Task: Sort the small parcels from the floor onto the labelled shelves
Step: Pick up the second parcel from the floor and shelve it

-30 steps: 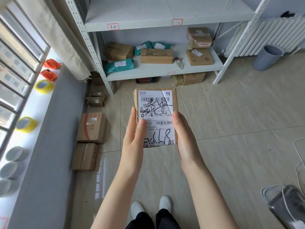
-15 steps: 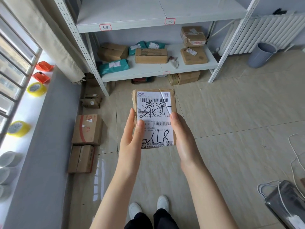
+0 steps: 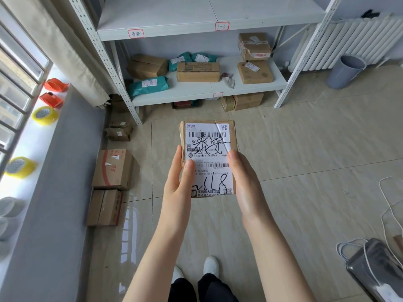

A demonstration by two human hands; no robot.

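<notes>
Both hands hold one small parcel (image 3: 209,158) out in front, above the tiled floor (image 3: 305,162) and short of the shelves (image 3: 209,92). The left hand (image 3: 177,190) clasps its left edge with the thumb laid across the white shipping label (image 3: 208,149); the right hand (image 3: 246,184) closes along the right edge, fingers flat against the side. The label faces up, with barcodes, black handwritten characters and a scrawled number near the bottom.

Straight ahead, the lower shelf carries brown boxes (image 3: 197,71) and teal mailer bags (image 3: 149,85) — a small red-bordered tag (image 3: 218,95) sits on its front edge. The shelf above bears two such tags, a handwritten one (image 3: 135,33) at the left and another (image 3: 222,26) toward the middle.

More cardboard boxes (image 3: 113,168) lie on the floor along the left wall, below a windowsill with rolls of yellow tape (image 3: 44,115). A grey bin (image 3: 345,71) stands by the radiator (image 3: 349,40) at the right — well apart from the parcel.
</notes>
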